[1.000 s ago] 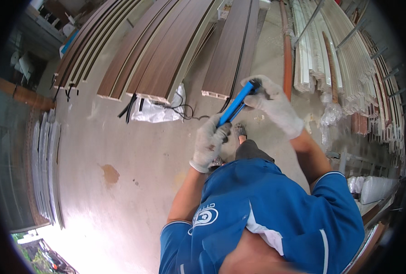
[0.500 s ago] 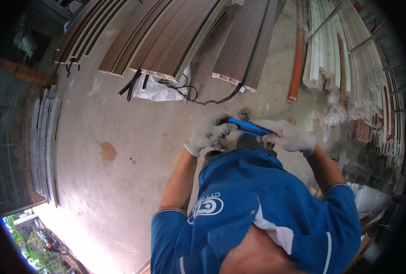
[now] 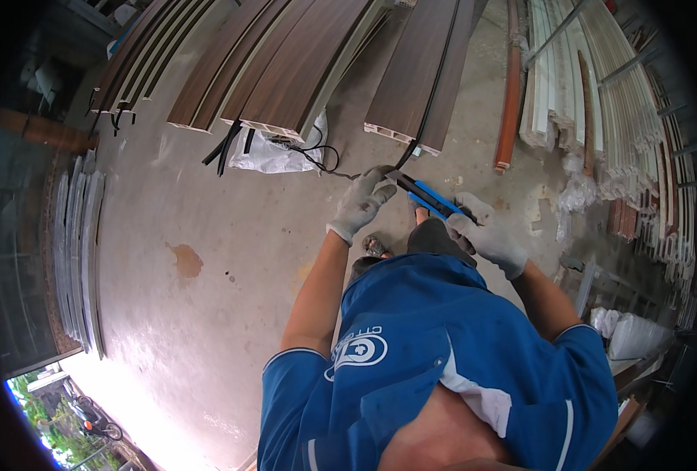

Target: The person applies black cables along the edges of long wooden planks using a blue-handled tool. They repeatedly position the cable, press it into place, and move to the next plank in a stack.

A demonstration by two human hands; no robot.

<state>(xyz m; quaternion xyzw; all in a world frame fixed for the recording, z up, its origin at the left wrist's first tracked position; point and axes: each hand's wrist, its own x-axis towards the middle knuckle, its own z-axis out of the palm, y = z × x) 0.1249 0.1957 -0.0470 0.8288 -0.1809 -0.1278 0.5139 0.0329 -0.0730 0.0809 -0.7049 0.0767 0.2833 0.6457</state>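
Note:
Both my hands wear pale, soiled work gloves. My right hand [image 3: 485,235] is wrapped round the handle of a blue and black utility knife [image 3: 427,195], which points up and to the left. Its front end lies right by the fingers of my left hand [image 3: 362,202]. Those fingers are closed on a thin black rubber strip [image 3: 407,155], just past the end of a brown hollow plank [image 3: 411,86]. Along the plank's top runs the strip, and it trails on to the left beyond my hand. Whether the blade touches the strip I cannot tell.
More brown planks [image 3: 285,71] with black strips lie to the left, ends toward me. Under them is a white plastic bag [image 3: 266,153]. White profiles [image 3: 552,86] fill a rack at right, beside a reddish bar [image 3: 509,102]. Grey lengths [image 3: 78,251] lie far left on the floor.
My left hand has let go of the knife, moved up and taken hold of the black strip. The right hand has swung the knife to a steeper slant, its front end now near the strip.

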